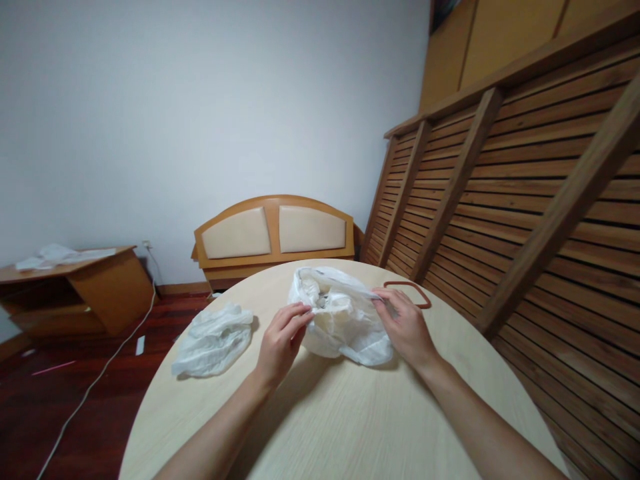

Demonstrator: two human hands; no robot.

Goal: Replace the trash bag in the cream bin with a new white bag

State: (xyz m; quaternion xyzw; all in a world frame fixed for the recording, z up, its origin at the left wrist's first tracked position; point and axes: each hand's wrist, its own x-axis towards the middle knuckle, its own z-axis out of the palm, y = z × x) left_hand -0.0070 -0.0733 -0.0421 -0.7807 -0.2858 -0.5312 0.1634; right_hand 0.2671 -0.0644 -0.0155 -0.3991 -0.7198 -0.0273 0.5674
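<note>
A crumpled white plastic bag [350, 327] rests on the round pale wooden table [330, 413], its mouth spread toward me. My left hand [284, 337] pinches the near left part of the rim. On the other side, my right hand [406, 325] grips the rim between thumb and fingers, pulling it fairly taut. Something greyish shows inside the opening, too small to make out. Left of my left hand lies a second crumpled white plastic bag [215, 341], touched by neither hand. Just beyond my right hand is a reddish-brown rounded loop [425, 298], partly hidden by that hand.
Wooden slatted panels [460, 200] lean along the right side, close to the table edge. A headboard [275, 230] stands against the wall behind. At left are a low wooden desk [110, 293] with white sheets on it and a white cable [105, 373] across the dark floor.
</note>
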